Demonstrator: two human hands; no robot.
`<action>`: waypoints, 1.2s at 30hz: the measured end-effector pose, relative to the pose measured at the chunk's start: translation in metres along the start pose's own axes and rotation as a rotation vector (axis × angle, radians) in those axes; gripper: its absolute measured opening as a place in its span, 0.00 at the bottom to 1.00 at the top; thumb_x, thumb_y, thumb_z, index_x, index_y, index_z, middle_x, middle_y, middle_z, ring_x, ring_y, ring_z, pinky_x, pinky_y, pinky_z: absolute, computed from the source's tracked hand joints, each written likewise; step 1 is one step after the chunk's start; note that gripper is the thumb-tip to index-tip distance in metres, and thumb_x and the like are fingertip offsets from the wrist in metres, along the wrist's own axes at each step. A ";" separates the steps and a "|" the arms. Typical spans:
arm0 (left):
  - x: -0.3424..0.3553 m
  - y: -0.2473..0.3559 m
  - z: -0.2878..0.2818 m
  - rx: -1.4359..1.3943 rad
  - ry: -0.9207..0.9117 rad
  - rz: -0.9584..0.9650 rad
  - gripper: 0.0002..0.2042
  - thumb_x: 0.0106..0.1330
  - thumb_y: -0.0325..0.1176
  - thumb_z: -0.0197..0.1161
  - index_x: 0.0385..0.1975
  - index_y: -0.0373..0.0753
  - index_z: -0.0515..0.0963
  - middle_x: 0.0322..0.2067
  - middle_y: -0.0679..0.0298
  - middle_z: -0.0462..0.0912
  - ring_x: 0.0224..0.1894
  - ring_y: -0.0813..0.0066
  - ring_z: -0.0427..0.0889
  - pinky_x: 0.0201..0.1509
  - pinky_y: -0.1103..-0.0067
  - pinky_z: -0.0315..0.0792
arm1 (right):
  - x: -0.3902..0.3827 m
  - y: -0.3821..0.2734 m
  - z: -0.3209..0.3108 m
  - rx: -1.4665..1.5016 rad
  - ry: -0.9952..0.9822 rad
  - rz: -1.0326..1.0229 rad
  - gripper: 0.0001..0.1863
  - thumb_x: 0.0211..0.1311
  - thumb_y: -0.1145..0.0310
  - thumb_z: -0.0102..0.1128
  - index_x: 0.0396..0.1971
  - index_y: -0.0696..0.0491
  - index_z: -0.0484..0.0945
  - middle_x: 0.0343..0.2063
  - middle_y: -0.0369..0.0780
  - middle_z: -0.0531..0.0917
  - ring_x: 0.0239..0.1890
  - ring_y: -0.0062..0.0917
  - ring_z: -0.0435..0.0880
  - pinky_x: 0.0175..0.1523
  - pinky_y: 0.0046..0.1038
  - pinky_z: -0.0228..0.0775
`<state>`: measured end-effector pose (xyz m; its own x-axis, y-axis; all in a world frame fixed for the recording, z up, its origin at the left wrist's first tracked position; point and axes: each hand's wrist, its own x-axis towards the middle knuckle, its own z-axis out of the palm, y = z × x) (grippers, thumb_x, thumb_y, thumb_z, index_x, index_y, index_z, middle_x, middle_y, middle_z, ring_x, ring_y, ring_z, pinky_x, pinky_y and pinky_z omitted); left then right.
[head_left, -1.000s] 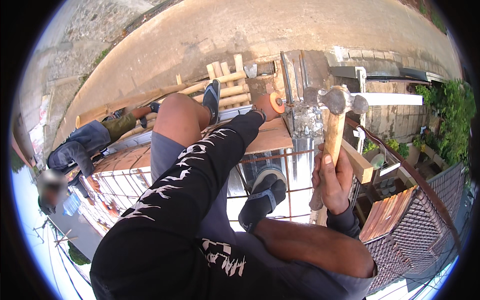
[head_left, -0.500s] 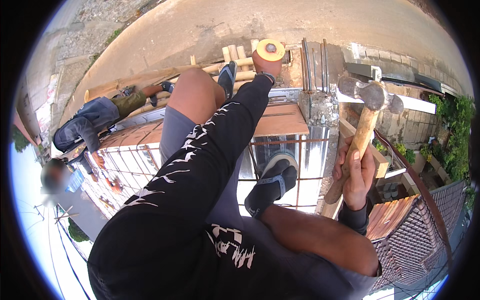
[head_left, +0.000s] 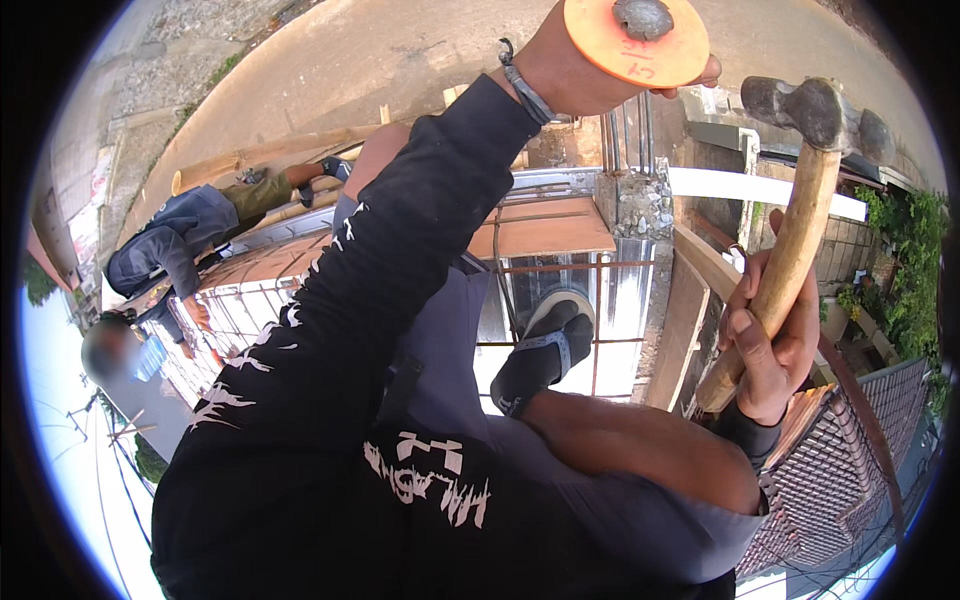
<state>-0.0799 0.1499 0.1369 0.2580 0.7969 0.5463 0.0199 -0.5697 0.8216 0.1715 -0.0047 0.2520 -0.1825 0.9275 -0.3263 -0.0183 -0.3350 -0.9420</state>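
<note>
My left hand is raised toward the far side, closed round a chisel below its round orange hand guard. The guard hides most of the fingers and the blade; the worn metal striking end sticks up through it. To the right, my right hand grips the lower part of a hammer's wooden handle. The steel hammer head is up, apart from the chisel and to its right. Beneath my arms, my sandalled foot rests by a rebar grid over a shiny sheet.
Upright steel bars rise from a broken concrete column. A brown panel and a wooden board lie close by. Far left, another person bends over the rebar. A tiled roof slopes down at the right.
My left hand has come up and to the right with the chisel, nearer the camera. My right hand has moved right, and the hammer head has risen.
</note>
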 end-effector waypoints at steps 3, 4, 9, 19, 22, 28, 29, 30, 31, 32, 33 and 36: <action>-0.018 0.026 0.021 -0.381 -0.107 -0.171 0.19 0.61 0.28 0.70 0.51 0.38 0.76 0.47 0.62 0.83 0.45 0.72 0.85 0.44 0.77 0.80 | 0.018 -0.013 0.004 -0.248 -0.008 -0.118 0.44 0.52 0.84 0.54 0.73 0.59 0.54 0.43 0.40 0.74 0.36 0.14 0.70 0.43 0.15 0.66; -0.016 0.034 0.027 -0.518 -0.149 -0.225 0.20 0.61 0.28 0.71 0.53 0.38 0.75 0.48 0.62 0.82 0.46 0.73 0.84 0.44 0.78 0.80 | 0.019 -0.017 0.000 -0.273 -0.037 -0.123 0.43 0.51 0.86 0.50 0.72 0.60 0.56 0.43 0.39 0.74 0.38 0.15 0.70 0.45 0.17 0.67; 0.016 0.079 0.041 -0.925 -0.384 -0.541 0.29 0.60 0.27 0.72 0.61 0.38 0.67 0.46 0.62 0.81 0.44 0.74 0.84 0.41 0.79 0.80 | 0.024 -0.026 -0.004 -0.326 0.001 -0.199 0.36 0.55 0.87 0.53 0.67 0.60 0.61 0.51 0.41 0.75 0.51 0.21 0.74 0.56 0.22 0.67; 0.067 0.100 0.076 -0.561 -0.507 -0.357 0.27 0.59 0.26 0.71 0.59 0.36 0.72 0.41 0.65 0.81 0.42 0.79 0.80 0.45 0.79 0.78 | 0.022 -0.017 -0.021 -0.580 0.188 -0.532 0.26 0.51 0.79 0.59 0.51 0.63 0.61 0.36 0.56 0.77 0.40 0.53 0.81 0.44 0.41 0.72; 0.066 0.111 0.104 -0.128 -0.476 -0.107 0.16 0.61 0.27 0.72 0.48 0.38 0.78 0.47 0.66 0.82 0.48 0.77 0.81 0.51 0.78 0.77 | 0.004 -0.018 -0.026 -0.379 0.173 -0.457 0.31 0.53 0.75 0.62 0.57 0.60 0.59 0.43 0.55 0.78 0.42 0.47 0.82 0.46 0.40 0.73; 0.076 0.122 0.123 -0.072 -0.301 -0.286 0.15 0.60 0.23 0.67 0.46 0.40 0.77 0.42 0.66 0.79 0.37 0.81 0.76 0.37 0.85 0.73 | -0.115 0.058 -0.091 -0.086 0.854 -0.316 0.23 0.68 0.65 0.61 0.57 0.58 0.66 0.50 0.46 0.77 0.46 0.25 0.76 0.47 0.27 0.71; 0.080 0.119 0.126 -0.021 -0.255 -0.206 0.15 0.62 0.24 0.66 0.48 0.40 0.76 0.42 0.66 0.79 0.36 0.82 0.75 0.32 0.87 0.71 | -0.157 0.095 -0.102 -0.093 1.107 -0.259 0.17 0.69 0.68 0.59 0.53 0.58 0.69 0.49 0.44 0.77 0.44 0.23 0.75 0.47 0.25 0.70; 0.085 0.111 0.125 -0.012 -0.271 -0.178 0.15 0.63 0.24 0.66 0.49 0.38 0.76 0.44 0.64 0.79 0.41 0.77 0.76 0.40 0.82 0.70 | -0.206 0.132 -0.101 -0.037 1.395 -0.167 0.11 0.71 0.70 0.56 0.48 0.59 0.71 0.44 0.40 0.76 0.42 0.19 0.72 0.46 0.25 0.68; 0.092 0.102 0.123 -0.021 -0.303 -0.156 0.15 0.64 0.24 0.66 0.50 0.37 0.75 0.46 0.61 0.79 0.46 0.72 0.77 0.48 0.77 0.70 | -0.267 0.181 -0.096 -0.188 1.594 -0.034 0.11 0.71 0.70 0.55 0.47 0.58 0.71 0.41 0.39 0.75 0.43 0.21 0.72 0.46 0.25 0.68; 0.096 0.091 0.122 -0.029 -0.327 -0.146 0.16 0.64 0.24 0.65 0.51 0.35 0.74 0.47 0.59 0.79 0.51 0.67 0.77 0.56 0.72 0.69 | -0.329 0.220 -0.081 -0.451 1.707 0.292 0.10 0.72 0.69 0.53 0.47 0.58 0.71 0.40 0.41 0.74 0.44 0.24 0.72 0.47 0.28 0.68; 0.100 0.081 0.117 -0.033 -0.346 -0.151 0.16 0.65 0.23 0.65 0.53 0.34 0.74 0.49 0.56 0.79 0.56 0.62 0.78 0.64 0.67 0.69 | -0.373 0.238 -0.058 -0.617 1.655 0.494 0.12 0.72 0.68 0.53 0.50 0.57 0.71 0.48 0.44 0.72 0.48 0.29 0.71 0.52 0.34 0.67; 0.121 0.064 0.110 -0.061 -0.339 -0.211 0.16 0.67 0.25 0.65 0.52 0.33 0.74 0.48 0.57 0.78 0.54 0.63 0.79 0.62 0.67 0.71 | -0.437 0.279 0.008 -1.031 1.305 0.819 0.20 0.71 0.63 0.53 0.58 0.55 0.70 0.65 0.50 0.65 0.60 0.46 0.65 0.64 0.47 0.58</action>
<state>0.0592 0.1880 0.2376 0.5585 0.7778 0.2884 0.0520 -0.3797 0.9236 0.2380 -0.5048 0.1320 0.9538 0.2974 -0.0432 0.2956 -0.9543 -0.0429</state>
